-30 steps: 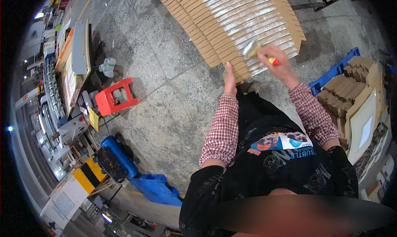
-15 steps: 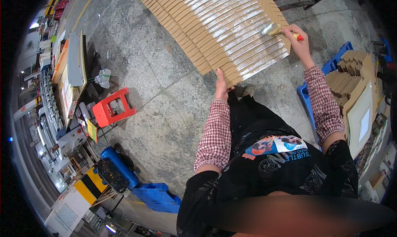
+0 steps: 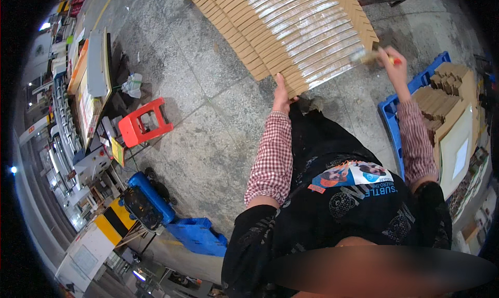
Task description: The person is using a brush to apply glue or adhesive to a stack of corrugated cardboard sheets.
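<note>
Overlapping brown cardboard sheets (image 3: 236,35) lie fanned in a long row at the top of the view, their exposed strips streaked with a wet-looking white coating (image 3: 312,35). At the near corner, my left hand (image 3: 281,96) is closed on the edge of the cardboard, thumb on top and fingers partly hidden beneath. My right hand (image 3: 393,64) grips a paintbrush (image 3: 372,56) by its red-tipped handle. Motion blurs the brush, whose pale bristles are at the right edge of the coated strips; whether they touch cannot be made out.
A red plastic stool (image 3: 145,122) stands on the concrete floor to the left. Behind it are a blue tank (image 3: 150,196) and a blue plastic pallet (image 3: 196,237). To my right, another blue pallet (image 3: 391,124) carries stacked brown cardboard (image 3: 439,103). Machinery lines the far left.
My right hand has moved the brush rightward and nearer to me, from over the coated strips to their right edge. My left hand keeps its hold, and the view has shifted slightly.
</note>
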Available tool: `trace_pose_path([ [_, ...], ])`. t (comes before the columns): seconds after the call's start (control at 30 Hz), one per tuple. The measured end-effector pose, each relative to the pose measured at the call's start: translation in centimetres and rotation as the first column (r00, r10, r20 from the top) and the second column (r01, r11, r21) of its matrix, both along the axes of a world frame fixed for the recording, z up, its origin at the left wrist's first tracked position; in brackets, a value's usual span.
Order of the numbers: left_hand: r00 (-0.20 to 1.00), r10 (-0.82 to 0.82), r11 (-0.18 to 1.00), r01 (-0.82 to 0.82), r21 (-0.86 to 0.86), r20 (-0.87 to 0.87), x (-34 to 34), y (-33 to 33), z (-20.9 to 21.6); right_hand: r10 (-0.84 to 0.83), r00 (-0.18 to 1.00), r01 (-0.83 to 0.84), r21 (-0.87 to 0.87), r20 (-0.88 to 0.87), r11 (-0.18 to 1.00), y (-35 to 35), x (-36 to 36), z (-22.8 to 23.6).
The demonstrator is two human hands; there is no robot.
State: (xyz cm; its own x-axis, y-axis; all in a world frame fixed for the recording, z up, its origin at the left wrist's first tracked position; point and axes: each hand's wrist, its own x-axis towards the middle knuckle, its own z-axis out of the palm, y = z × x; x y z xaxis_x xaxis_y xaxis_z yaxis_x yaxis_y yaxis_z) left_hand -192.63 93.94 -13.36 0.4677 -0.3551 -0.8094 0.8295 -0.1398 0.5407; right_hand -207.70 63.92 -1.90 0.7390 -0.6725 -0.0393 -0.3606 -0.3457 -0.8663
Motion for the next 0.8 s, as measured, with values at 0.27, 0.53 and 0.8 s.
trace_pose_path([
  [0.27,0.999,-0.021,0.997,0.019,0.072,0.033,-0.2,0.0,0.1,0.108,0.950,-0.070,-0.137,0.294,0.988,10.3,-0.2,1.7],
  [0.53,0.996,-0.090,0.996,0.090,-0.008,0.011,-0.4,0.1,0.7,0.242,0.934,-0.202,-0.169,0.264,0.965,15.4,-1.2,3.4],
  [0.8,0.993,-0.111,0.991,0.114,0.071,-0.041,-0.2,0.2,1.3,0.332,0.939,-0.309,-0.203,0.087,0.929,16.7,0.4,3.7],
])
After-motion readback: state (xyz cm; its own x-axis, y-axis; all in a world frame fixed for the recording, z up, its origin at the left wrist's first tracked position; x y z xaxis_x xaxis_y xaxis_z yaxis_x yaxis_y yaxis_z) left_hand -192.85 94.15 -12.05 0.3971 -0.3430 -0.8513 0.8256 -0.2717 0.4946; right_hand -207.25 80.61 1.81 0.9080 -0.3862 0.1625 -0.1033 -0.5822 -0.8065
